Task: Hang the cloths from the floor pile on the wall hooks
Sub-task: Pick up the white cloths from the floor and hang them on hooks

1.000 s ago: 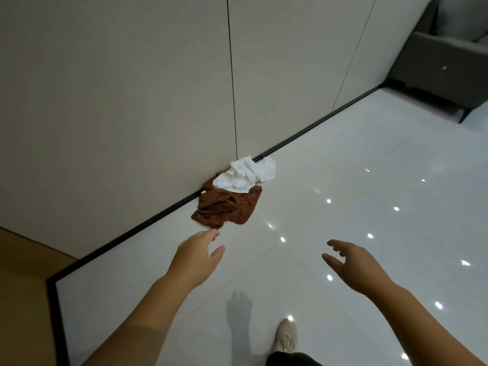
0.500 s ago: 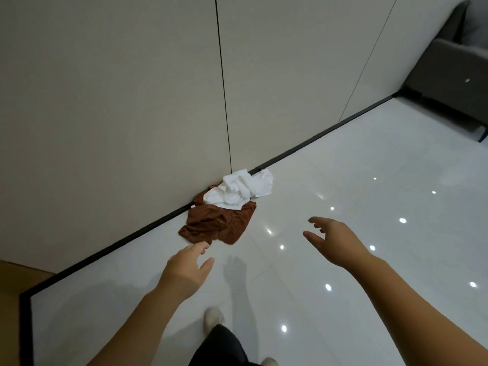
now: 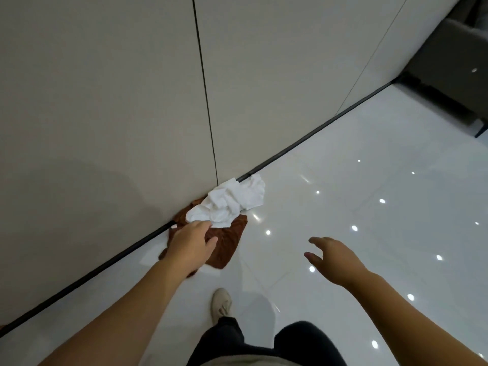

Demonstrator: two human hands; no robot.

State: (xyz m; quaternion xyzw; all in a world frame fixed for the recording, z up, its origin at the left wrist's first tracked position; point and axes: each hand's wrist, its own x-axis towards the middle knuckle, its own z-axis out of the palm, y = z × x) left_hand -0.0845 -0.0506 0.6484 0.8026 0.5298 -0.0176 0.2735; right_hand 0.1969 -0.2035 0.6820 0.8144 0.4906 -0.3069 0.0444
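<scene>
Floor (image 3: 369,207): glossy white tile | wall (image 3: 105,101): beige panels, black skirting | white cloth (image 3: 232,202) on brown cloth (image 3: 229,244) | left hand (image 3: 190,247), right hand (image 3: 335,260): fingers loose, empty

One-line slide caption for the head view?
Left hand reaches the white cloth atop the brown cloth; right hand hovers open.

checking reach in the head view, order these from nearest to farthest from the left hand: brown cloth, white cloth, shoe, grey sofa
From the left hand:
1. brown cloth, under the hand, by the wall base; white cloth, at its fingertips, atop the brown. Too close to call.
2. shoe, lower, on the floor.
3. grey sofa, far upper right.
</scene>
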